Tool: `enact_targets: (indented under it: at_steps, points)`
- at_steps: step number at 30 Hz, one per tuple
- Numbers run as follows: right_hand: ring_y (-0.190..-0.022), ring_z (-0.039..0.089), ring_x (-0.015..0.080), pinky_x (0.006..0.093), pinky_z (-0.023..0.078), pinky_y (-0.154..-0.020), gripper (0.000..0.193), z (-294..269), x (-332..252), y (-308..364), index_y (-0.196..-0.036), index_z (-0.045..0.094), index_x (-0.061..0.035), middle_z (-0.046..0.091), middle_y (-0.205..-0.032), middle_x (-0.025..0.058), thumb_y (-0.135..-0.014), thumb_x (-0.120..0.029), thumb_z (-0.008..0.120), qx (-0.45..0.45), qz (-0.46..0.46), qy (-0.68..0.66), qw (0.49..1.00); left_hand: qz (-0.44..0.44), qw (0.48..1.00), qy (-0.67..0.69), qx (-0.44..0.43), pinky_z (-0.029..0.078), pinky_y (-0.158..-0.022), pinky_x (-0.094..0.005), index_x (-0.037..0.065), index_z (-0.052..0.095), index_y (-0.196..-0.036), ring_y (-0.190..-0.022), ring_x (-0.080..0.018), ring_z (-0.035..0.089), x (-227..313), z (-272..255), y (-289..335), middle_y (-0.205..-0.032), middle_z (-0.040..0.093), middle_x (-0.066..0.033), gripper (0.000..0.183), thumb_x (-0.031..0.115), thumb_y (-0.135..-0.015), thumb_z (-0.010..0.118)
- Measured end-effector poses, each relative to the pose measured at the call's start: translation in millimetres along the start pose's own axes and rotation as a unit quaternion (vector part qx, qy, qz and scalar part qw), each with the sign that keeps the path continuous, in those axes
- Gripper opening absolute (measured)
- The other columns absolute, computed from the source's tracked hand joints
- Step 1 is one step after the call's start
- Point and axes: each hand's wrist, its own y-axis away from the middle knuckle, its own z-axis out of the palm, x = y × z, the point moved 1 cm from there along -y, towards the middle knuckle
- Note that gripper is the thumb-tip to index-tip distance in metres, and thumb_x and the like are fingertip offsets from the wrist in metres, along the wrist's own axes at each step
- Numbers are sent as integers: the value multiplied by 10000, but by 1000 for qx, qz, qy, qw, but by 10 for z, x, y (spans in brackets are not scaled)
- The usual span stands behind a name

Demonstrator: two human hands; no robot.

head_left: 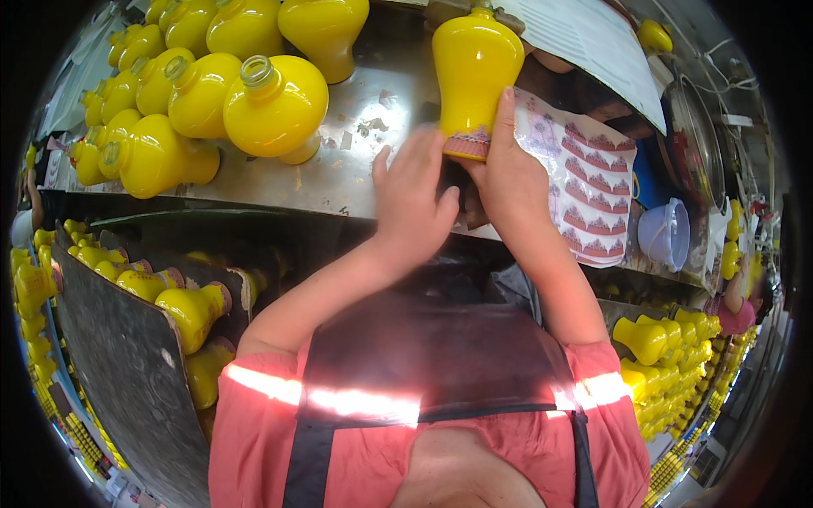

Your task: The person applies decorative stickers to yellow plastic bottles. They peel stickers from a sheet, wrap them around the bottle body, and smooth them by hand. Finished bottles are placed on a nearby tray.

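A glossy yellow bottle lies in front of me with its neck pointing away and its base toward me. Around the base runs a pink and purple patterned band. My right hand grips the bottle at the lower right side, fingers partly out of sight beneath it. Left of the base is my left hand, slightly blurred, its fingers stretched out and thumb apart; whether its fingertips touch the bottle I cannot tell. Beside my right hand lies a sheet of curved patterned decals.
Several plain yellow bottles crowd the left of the metal table. A small pale bucket stands at the right. Racks with more yellow bottles flank me below table height. A person in pink is far right.
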Motion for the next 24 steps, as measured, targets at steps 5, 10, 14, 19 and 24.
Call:
enact_targets:
  at_steps: [5, 10, 14, 19, 24]
  points:
    - [-737, 710, 443, 485, 538, -606, 1017, -65, 30, -13, -1611, 134, 30, 716, -851, 257, -909, -358, 761, -60, 75, -16, 995, -12, 999, 49, 21, 297, -1135, -533, -56, 454, -1459, -1343, -399, 504, 26, -6, -43, -1405, 562, -246, 709, 143, -822, 693]
    - [-829, 710, 471, 490, 545, -665, 954, -82, 69, -27, -1603, 156, 32, 715, -925, 282, -937, -321, 742, -54, 67, -63, 994, -62, 983, 169, 31, 441, -1017, -476, -53, 550, -1357, -1189, -416, 590, 42, -48, -157, -1252, 641, -233, 598, 131, -805, 687]
    - [-930, 703, 482, 475, 553, -743, 916, -89, 90, -23, -1602, 163, 34, 707, -1019, 302, -950, -273, 730, -52, 62, -117, 990, -96, 971, 213, 42, 491, -956, -483, -6, 624, -1277, -1094, -409, 627, 55, -42, -254, -1157, 680, -213, 504, 124, -794, 683]
    - [-970, 699, 481, 470, 553, -777, 892, -124, 54, -40, -1602, 179, 28, 700, -1061, 310, -958, -270, 721, -44, 58, -164, 984, -112, 982, 147, 25, 481, -945, -497, 52, 685, -1187, -1046, -401, 621, 11, -8, -337, -1096, 682, -185, 423, 160, -779, 708]
    - [-931, 706, 474, 478, 553, -761, 901, -195, 62, -50, -1606, 191, 13, 713, -1015, 292, -947, -284, 728, -75, 73, -125, 987, -104, 994, 27, -5, 391, -1029, -518, 88, 706, -1165, -1166, -369, 537, 3, -22, -372, -1176, 642, -124, 411, 212, -773, 729]
